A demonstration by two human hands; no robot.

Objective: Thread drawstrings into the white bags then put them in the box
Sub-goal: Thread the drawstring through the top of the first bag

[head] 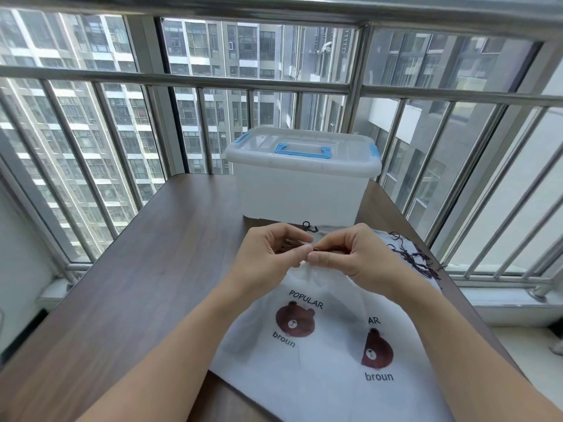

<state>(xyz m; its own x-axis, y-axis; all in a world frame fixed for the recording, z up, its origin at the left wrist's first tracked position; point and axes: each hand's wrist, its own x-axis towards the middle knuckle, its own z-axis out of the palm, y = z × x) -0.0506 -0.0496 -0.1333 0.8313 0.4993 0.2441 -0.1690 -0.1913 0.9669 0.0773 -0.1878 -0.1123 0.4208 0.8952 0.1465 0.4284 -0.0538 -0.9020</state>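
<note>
White bags (pixel 329 345) lie flat on the dark wood-grain table (pixel 137 284), overlapped, covering the near right part of the tabletop; each shows a brown bear-head print with "POPULAR" above and "broun" below. The upper bag (pixel 292 354) runs lengthwise from the near edge toward the far side, its gathered mouth end lifted at the hands and pointing toward the box; its print reads tilted, turned slightly clockwise. The box (pixel 301 184), translucent white with a closed lid, blue handle and blue side latches, stands at the far edge of the table just beyond the bags, in front of a barred window railing (pixel 213 82). Both forearms reach in from the near edge and converge above the bag mouth. Left hand (pixel 271 254): fingers curled, thumb and forefinger pinching the bunched white hem. Right hand (pixel 350 252): fingers curled, thumb and forefinger tips meeting those of the left hand, pinching the dark drawstring (pixel 316 248) at the hem; only a short end of it shows between the fingertips. A small black loop (pixel 308 226) shows just behind the hands, near the box base. A tangle of loose dark drawstrings (pixel 411 257) lies on the white fabric at the right edge, near the right wrist.
</note>
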